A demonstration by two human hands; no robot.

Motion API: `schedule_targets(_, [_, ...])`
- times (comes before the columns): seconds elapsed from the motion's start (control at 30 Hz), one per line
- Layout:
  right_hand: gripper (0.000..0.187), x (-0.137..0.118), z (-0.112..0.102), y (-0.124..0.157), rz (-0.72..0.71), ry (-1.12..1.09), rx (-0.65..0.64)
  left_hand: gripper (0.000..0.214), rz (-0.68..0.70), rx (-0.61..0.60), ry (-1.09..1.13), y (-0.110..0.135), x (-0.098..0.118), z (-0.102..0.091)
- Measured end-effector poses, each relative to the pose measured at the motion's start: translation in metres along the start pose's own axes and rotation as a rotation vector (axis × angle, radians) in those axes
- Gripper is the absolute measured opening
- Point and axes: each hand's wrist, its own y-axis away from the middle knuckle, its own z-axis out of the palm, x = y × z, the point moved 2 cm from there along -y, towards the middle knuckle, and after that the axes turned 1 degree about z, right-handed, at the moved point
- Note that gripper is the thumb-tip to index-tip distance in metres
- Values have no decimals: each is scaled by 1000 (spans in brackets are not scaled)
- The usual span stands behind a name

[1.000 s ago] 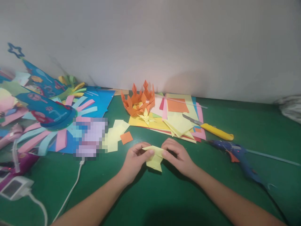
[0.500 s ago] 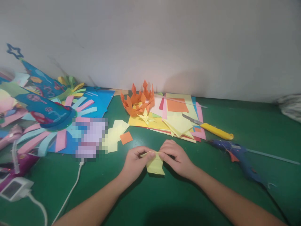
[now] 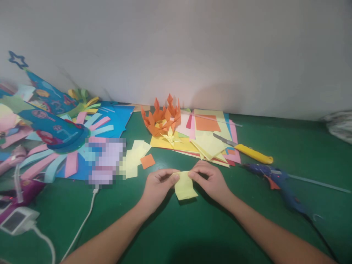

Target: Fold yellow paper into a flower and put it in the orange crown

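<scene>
A small pale yellow paper piece (image 3: 185, 187) is held just above the green table (image 3: 176, 227) between both hands. My left hand (image 3: 156, 187) pinches its upper left corner with curled fingers. My right hand (image 3: 210, 181) pinches its upper right corner the same way. The paper hangs down flat between them, roughly square. Behind the hands lie an orange folded paper crown (image 3: 162, 117) and a small yellow paper star (image 3: 172, 137).
A stack of coloured paper sheets (image 3: 209, 135) lies beyond the hands, with a yellow-handled knife (image 3: 247, 151) beside it. A blue glue gun (image 3: 277, 183) rests at the right. Loose yellow squares (image 3: 134, 157), an orange square (image 3: 147, 161), blue paper crafts (image 3: 55, 124) and a white adapter with cable (image 3: 16, 220) fill the left.
The yellow paper has been turned and flattened from a pointed folded shape into a near square. Both hands stayed in place, pinching it.
</scene>
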Motion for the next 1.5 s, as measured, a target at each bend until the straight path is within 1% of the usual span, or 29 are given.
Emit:
schedule_targets(0.07, [29, 1, 0, 0, 20, 12, 13, 21, 12, 21, -33, -1, 0, -1])
schedule_targets(0.17, [34, 1, 0, -1, 36, 28, -5, 20, 33, 47, -71, -1, 1, -1])
schedule_targets(0.23, [34, 2, -1, -1, 48, 34, -9, 22, 16, 45, -35, -1, 2, -1])
schedule_targets(0.37, [33, 2, -2, 0, 56, 45, 7, 29, -40, 9, 106, 0, 3, 2])
schedule_targets(0.53, [32, 0, 0, 0, 40, 57, 5, 30, -50, 6, 154, 0, 3, 4])
schedule_targets(0.67, [29, 2, -1, -1, 36, 59, 13, 29, -54, -49, 147, -1, 2, 3])
schedule_targets(0.77, [27, 4, -2, -1, 8, 68, 6, 28, -54, -105, 88, -1, 3, 3])
schedule_targets(0.9, [25, 5, 1, 1, -32, 91, -56, 24, -13, -150, -15, 0, 2, 5])
schedule_targets(1.0, [16, 7, 3, 2, 8, 58, -69, 20, 24, -184, -18, 2, 1, 6])
schedule_targets(1.03, [11, 7, 3, 3, 32, 20, -60, 20, 43, -177, -4, 2, 1, 6])
schedule_targets(1.07, [12, 7, 3, 3, 49, -27, -52, 20, 62, -161, 8, 2, 1, 6])
schedule_targets(1.17, [26, 5, 3, 5, 50, -154, -82, 22, 81, -106, 21, 0, 1, 4])
schedule_targets(1.23, [27, 3, 3, 6, 48, -173, -139, 25, 69, -88, -3, -1, 1, 3])
schedule_targets(1.33, [24, 3, 4, 7, 70, -141, -189, 26, 86, -58, -50, -2, 1, 3])
schedule_targets(1.43, [17, 4, 4, 7, 78, -125, -178, 21, 176, -41, -53, -1, 2, 3])
schedule_targets(1.5, [14, 5, 4, 7, 81, -139, -177, 12, 235, -73, -96, 0, 1, 3])
